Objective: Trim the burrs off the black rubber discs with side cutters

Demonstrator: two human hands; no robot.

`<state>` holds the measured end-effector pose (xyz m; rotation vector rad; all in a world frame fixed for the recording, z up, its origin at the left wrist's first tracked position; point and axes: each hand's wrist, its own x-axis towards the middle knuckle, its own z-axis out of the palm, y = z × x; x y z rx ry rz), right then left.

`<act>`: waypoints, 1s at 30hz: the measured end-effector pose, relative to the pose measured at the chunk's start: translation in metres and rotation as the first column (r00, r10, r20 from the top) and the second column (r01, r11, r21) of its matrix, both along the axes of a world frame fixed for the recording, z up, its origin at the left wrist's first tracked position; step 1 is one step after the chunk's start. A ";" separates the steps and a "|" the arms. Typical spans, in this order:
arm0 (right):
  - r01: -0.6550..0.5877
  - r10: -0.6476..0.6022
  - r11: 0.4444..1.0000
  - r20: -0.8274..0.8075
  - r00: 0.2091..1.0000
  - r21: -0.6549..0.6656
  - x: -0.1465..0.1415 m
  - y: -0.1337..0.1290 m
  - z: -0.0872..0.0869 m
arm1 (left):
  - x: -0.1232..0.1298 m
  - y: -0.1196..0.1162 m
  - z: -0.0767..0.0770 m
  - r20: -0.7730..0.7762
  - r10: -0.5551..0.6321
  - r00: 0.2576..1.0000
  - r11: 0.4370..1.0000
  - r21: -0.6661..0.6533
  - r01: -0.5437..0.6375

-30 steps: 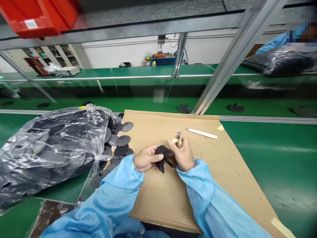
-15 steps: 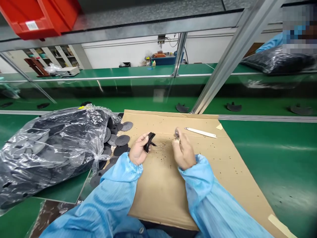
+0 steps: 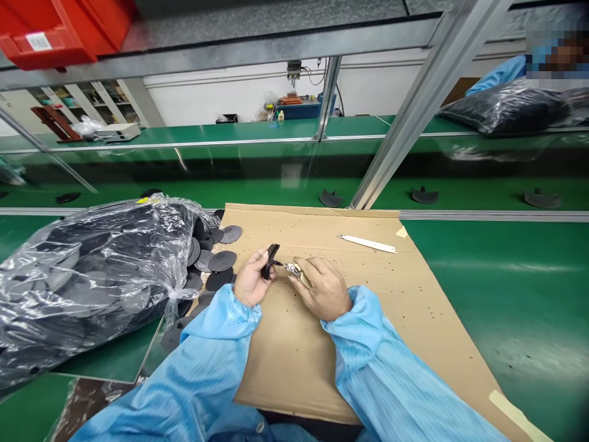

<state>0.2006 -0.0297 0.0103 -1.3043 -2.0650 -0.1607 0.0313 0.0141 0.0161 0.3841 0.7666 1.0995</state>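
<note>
My left hand (image 3: 251, 279) grips a curved black plastic part (image 3: 270, 261) with a short stem that sticks out to the right. In my right hand (image 3: 326, 287) is a pair of small nippers (image 3: 293, 270) with metal jaws and pale handles. The jaws meet the tip of the stem; whether they close on it is too small to tell. Both hands are above a sheet of brown cardboard (image 3: 294, 362) dotted with tiny black scraps. Left of my left hand lie several round dark discs (image 3: 222, 261), partly overlapping.
A large clear bag of black parts (image 3: 87, 276) bulges on the left. A white blade-like strip (image 3: 367, 243) lies on the cardboard. Behind it, a conveyor carries black parts (image 3: 330, 197). A metal post (image 3: 423, 110) slants up at right. A red bin (image 3: 69, 37) sits overhead. Across sits another person.
My right hand has moved left and turned, bringing the nippers to the stem of the black part. My left hand still holds the part. The whole view has shifted slightly.
</note>
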 end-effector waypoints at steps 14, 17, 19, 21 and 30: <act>0.051 -0.051 0.999 0.154 0.987 0.003 0.002 0.000 -0.004 | 0.005 -0.003 -0.005 -0.055 0.081 0.995 0.994 0.076 -0.076; 0.060 -0.061 0.998 0.173 0.983 0.010 0.003 0.000 -0.005 | 0.006 -0.003 -0.007 -0.071 0.091 0.993 0.991 0.103 -0.084; 0.065 -0.066 0.998 0.177 0.982 0.012 0.004 0.000 -0.006 | 0.006 -0.003 -0.009 -0.081 0.101 0.992 0.989 0.115 -0.091; 0.071 -0.069 0.997 0.173 0.983 -0.007 0.004 0.000 -0.008 | 0.006 -0.002 -0.011 -0.096 0.114 0.989 0.986 0.130 -0.102; -0.122 -0.035 0.889 -0.331 0.943 -0.441 -0.002 0.001 -0.001 | 0.008 0.000 -0.014 -0.124 0.205 0.971 0.965 0.191 -0.179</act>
